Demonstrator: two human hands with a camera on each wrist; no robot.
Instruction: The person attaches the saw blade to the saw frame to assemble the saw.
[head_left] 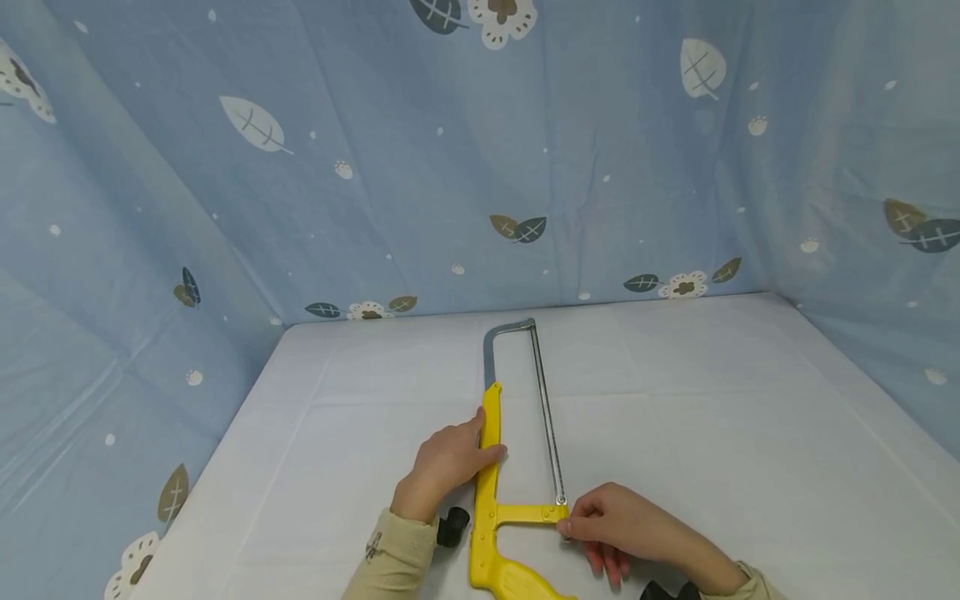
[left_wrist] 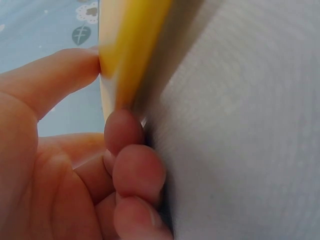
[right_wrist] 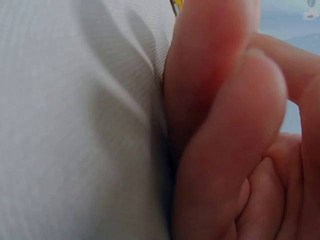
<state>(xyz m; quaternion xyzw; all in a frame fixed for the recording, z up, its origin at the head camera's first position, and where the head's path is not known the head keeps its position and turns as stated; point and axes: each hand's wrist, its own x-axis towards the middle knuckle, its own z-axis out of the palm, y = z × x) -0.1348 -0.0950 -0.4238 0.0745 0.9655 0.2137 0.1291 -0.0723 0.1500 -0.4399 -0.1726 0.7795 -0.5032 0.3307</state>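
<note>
A hacksaw (head_left: 486, 500) with a yellow frame lies flat on the white table, its grey bow pointing away and its yellow handle (head_left: 517, 579) towards me. Its thin blade (head_left: 547, 408) runs along the right side. With thumb and fingers on either side, my left hand (head_left: 446, 460) holds the yellow spine; the left wrist view shows the fingertips (left_wrist: 139, 171) low against it. My right hand (head_left: 618, 525) pinches the small tension screw at the blade's near end, which the thumb and fingers mostly hide. Its other fingers hang loosely bent close to the cloth.
A white cloth (head_left: 712, 400) covers the table. Blue patterned fabric (head_left: 420, 192) hangs behind it and at both sides. Dark wrist camera mounts (head_left: 453, 527) sit near the hands, the left one close beside the saw's spine.
</note>
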